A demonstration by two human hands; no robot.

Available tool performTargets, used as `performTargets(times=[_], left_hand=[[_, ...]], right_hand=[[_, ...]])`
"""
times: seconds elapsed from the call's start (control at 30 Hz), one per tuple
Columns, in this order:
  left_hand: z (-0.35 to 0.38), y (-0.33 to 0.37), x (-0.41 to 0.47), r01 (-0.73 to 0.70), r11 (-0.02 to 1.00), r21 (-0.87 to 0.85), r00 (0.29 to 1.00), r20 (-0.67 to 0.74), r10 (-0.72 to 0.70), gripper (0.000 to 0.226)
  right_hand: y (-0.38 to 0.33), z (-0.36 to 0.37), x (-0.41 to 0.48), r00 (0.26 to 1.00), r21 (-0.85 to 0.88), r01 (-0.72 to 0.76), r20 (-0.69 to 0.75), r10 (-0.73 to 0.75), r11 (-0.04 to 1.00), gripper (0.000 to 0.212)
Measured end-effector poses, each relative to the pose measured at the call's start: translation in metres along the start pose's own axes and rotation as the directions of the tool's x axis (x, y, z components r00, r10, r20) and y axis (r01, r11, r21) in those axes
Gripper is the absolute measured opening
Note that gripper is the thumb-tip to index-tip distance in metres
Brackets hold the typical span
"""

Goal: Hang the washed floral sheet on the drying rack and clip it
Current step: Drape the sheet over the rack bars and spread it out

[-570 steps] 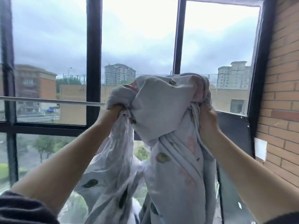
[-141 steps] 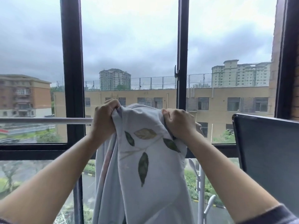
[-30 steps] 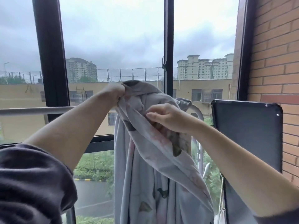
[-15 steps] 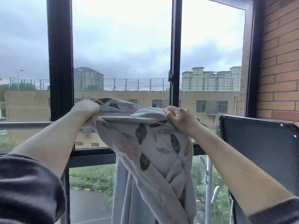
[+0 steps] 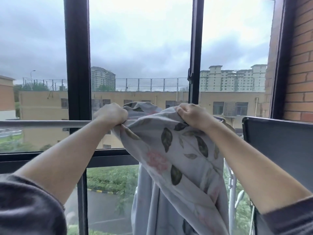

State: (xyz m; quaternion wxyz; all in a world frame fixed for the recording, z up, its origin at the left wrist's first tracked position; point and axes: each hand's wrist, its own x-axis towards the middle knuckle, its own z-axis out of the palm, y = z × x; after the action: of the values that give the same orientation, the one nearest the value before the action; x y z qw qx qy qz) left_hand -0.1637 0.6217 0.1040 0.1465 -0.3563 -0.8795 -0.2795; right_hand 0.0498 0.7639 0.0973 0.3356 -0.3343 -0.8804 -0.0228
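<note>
The floral sheet, pale grey with green leaves and pink flowers, hangs bunched over the right end of the drying rack's grey rail. My left hand grips a fold of the sheet at the rail. About a forearm's length to the right, my right hand grips the sheet's upper edge. The cloth is stretched between both hands and falls below the frame. The rail under the sheet is hidden. No clip is visible.
A black-framed window stands just behind the rail. The rack's white upright post shows below right of the sheet. A dark flat panel stands at the right, against a brick wall.
Both hands keep hold of the sheet; the left hand has shifted right along the rail, closer to the right hand. The cloth between them hangs a little flatter.
</note>
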Motion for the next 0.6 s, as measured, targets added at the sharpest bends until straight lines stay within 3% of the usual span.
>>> performTargets(times=[0.13,0.2,0.23,0.33,0.4,0.47,0.53,0.6], left_hand=[[-0.004,-0.007,0.002,0.044,0.999,0.021,0.998,0.039,-0.045,0.029],[0.001,-0.009,0.004,-0.113,0.993,-0.030,0.991,-0.079,0.111,0.033],[0.004,-0.009,0.002,-0.260,0.964,-0.044,0.952,-0.177,0.249,0.037],[0.011,-0.001,-0.015,-0.637,0.767,0.072,0.692,-0.385,0.611,0.035],[0.015,0.011,-0.029,-0.735,0.665,0.135,0.599,-0.331,0.729,0.028],[0.020,0.023,-0.042,-0.768,0.623,0.148,0.592,-0.205,0.779,0.039],[0.026,0.031,-0.049,-0.768,0.608,0.202,0.601,-0.100,0.793,0.053],[0.027,0.034,-0.053,-0.746,0.617,0.251,0.626,-0.052,0.778,0.065]], right_hand=[[0.007,0.005,-0.013,0.981,0.151,-0.074,-0.165,0.099,0.986,0.033],[0.010,0.008,-0.024,0.946,0.170,-0.090,-0.294,0.138,0.981,0.027],[0.014,0.010,-0.030,0.926,0.149,-0.089,-0.352,0.137,0.985,0.026],[0.024,0.006,-0.048,0.893,0.152,-0.158,-0.400,0.207,0.976,0.025],[0.031,0.000,-0.056,0.893,0.188,-0.295,-0.294,0.340,0.937,0.031],[0.040,0.000,-0.064,0.890,0.169,-0.414,-0.129,0.437,0.894,0.051],[0.045,0.000,-0.078,0.887,0.315,-0.457,0.094,0.451,0.832,0.066],[0.046,0.000,-0.098,0.884,0.463,-0.467,0.277,0.377,0.753,0.056]])
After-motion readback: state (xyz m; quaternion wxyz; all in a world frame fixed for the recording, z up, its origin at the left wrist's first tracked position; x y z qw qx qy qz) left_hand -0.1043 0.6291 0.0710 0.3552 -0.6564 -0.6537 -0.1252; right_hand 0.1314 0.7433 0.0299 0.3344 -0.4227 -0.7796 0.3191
